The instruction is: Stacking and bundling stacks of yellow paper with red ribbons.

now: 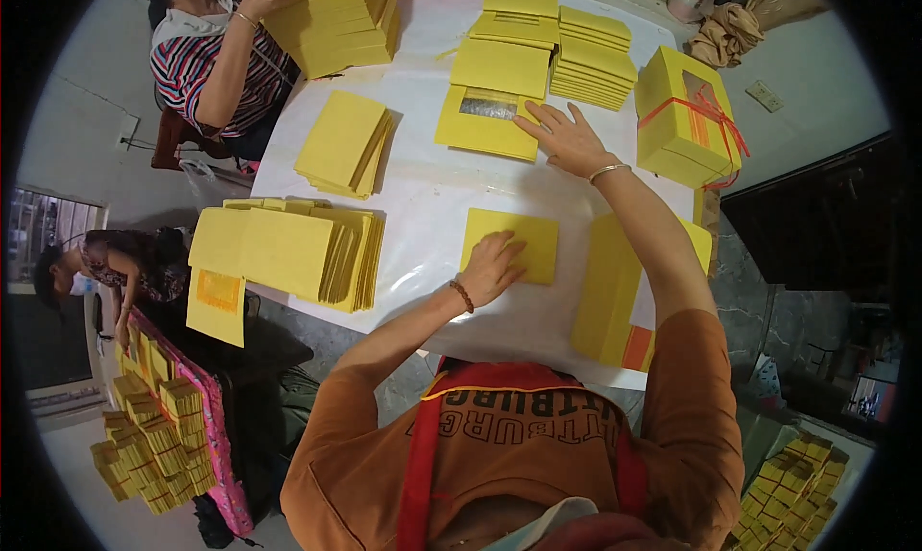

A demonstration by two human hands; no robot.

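My left hand (492, 270) rests on a small yellow paper piece (540, 247) on the white table, close in front of me. Its fingers are loosely stretched over the paper and grip nothing. My right hand (569, 143) reaches farther out, fingers spread, its fingertips at the right edge of a yellow envelope-like piece (480, 136) with a grey, shiny window. Behind that piece, more yellow folded pieces (504, 63) overlap in a row. A stack of yellow packets (593, 74) stands just beyond my right hand.
Yellow stacks (346, 143) and a long row of yellow pieces (279, 249) lie at the left. At the right are a box tied with red ribbon (677, 119) and larger yellow sheets (605, 292). One person (226, 81) handles yellow stacks at far left; another bends beside bundles (158, 426).
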